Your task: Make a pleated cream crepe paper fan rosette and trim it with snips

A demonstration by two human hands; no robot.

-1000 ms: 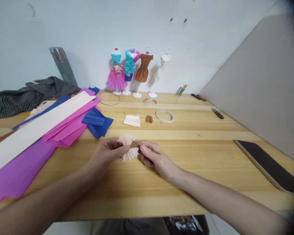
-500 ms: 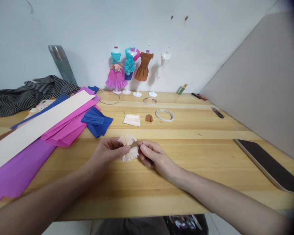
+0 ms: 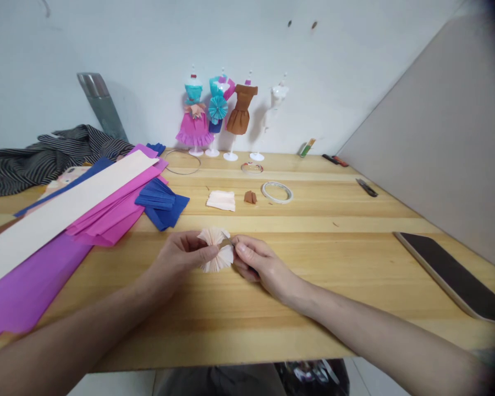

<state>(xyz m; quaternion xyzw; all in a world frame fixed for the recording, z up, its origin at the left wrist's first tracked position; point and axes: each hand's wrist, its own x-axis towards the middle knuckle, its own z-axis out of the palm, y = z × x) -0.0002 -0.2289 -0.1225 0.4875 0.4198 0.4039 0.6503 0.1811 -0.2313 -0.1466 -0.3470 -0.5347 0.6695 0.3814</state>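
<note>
surface (image 3: 355, 258): big pale wood top, everything sat on it
paper sheets (image 3: 107, 217): long magenta and purple ones spread out on the left, with a cream strip (image 3: 66, 212) lying across them
striped cloth (image 3: 53, 157): bunched up at the far left
dark slab (image 3: 454, 278): flat near the right edge, looked like a tablet or phone
dress forms (image 3: 223, 110): four little ones at the back wall, three wearing paper dresses
left hand (image 3: 181, 258): grip pinched the pleated paper fan (image 3: 216, 256), held just above the surface at centre front
right hand (image 3: 258, 264): touching the fan's right side, grip pressed on a thin metal tool (image 3: 226, 241), maybe tweezers, too small to tell
blue pleats (image 3: 160, 203): beside the magenta sheets
tape ring (image 3: 276, 192): behind the hands
</note>
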